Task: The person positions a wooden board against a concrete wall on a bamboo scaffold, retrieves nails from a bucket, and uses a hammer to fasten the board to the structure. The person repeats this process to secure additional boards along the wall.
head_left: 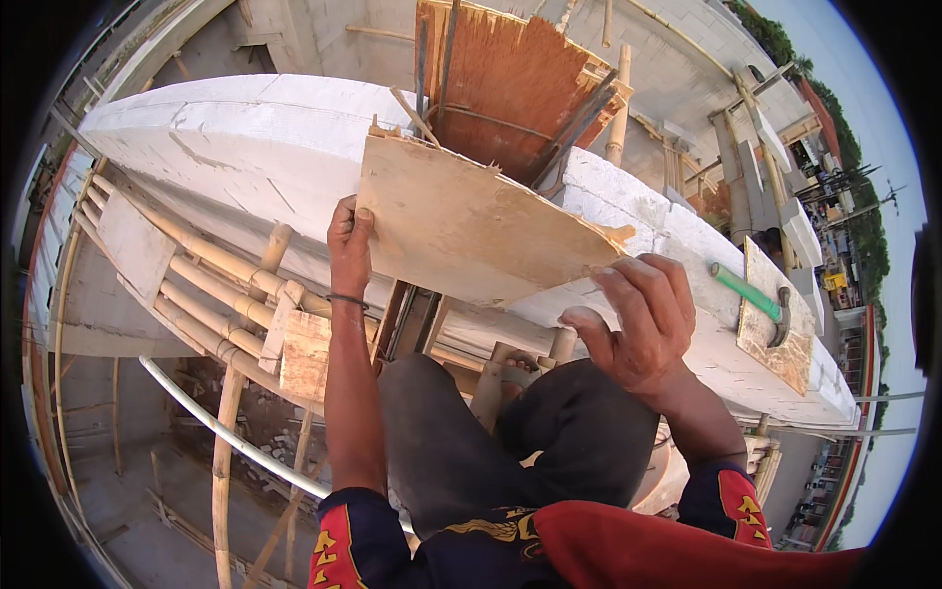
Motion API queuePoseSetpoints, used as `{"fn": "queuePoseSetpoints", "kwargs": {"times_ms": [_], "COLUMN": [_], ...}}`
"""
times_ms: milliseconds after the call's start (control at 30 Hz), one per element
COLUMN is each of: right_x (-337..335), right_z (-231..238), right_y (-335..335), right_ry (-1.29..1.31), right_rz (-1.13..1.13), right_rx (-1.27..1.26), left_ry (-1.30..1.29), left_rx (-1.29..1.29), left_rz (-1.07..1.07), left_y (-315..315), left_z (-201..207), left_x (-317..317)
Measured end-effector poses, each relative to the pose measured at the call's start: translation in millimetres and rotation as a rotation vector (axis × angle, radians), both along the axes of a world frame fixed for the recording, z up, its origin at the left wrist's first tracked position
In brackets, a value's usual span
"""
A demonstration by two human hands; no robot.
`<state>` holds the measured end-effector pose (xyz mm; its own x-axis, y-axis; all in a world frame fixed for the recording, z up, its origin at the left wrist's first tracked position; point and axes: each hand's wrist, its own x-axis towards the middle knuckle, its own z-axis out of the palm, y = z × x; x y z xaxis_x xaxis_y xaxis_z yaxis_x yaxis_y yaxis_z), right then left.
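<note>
In front of me a flat plywood panel [481, 221] stands up against the white block wall, its top edge rough and splintered. My left hand [350, 245] is closed round its left edge, thumb on the near face. My right hand [643, 319] is by the lower right corner, thumb and fingers apart; its fingertips are at the panel's edge, and whether they touch it I cannot tell. Behind the panel, reddish plywood sheets [505, 83] stand among dark steel bars [584, 118]. To the right, a hammer [751, 293] with a green handle rests on a small board [785, 358].
The white block wall [245, 133] curves across the view. Bamboo poles [221, 275] run along its near left side, above a deep drop to a rubble-strewn floor [275, 447]. A pale curved pipe [231, 432] crosses the lower left. My knees are bent close to the wall.
</note>
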<state>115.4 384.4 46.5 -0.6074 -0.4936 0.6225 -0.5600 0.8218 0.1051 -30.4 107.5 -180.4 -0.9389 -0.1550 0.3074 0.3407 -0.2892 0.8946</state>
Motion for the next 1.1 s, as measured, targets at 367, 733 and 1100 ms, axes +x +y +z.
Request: {"fn": "queuePoseSetpoints", "kwargs": {"times_ms": [367, 733, 1100], "right_x": [-58, -78, -88], "right_z": [-60, -101, -99], "right_y": [59, 30, 37], "right_ry": [-0.538, -0.41, -0.239], "right_rz": [-0.316, -0.074, -0.035], "right_rx": [-0.41, -0.284, -0.182], "left_ry": [0.062, -0.038, -0.124], "left_rx": [-0.044, -0.566, -0.364], "left_rz": [0.106, 0.547, 0.427], "left_y": [10, 11, 43], "left_z": [-42, -72, -76], "left_x": [-33, -20, -18]}}
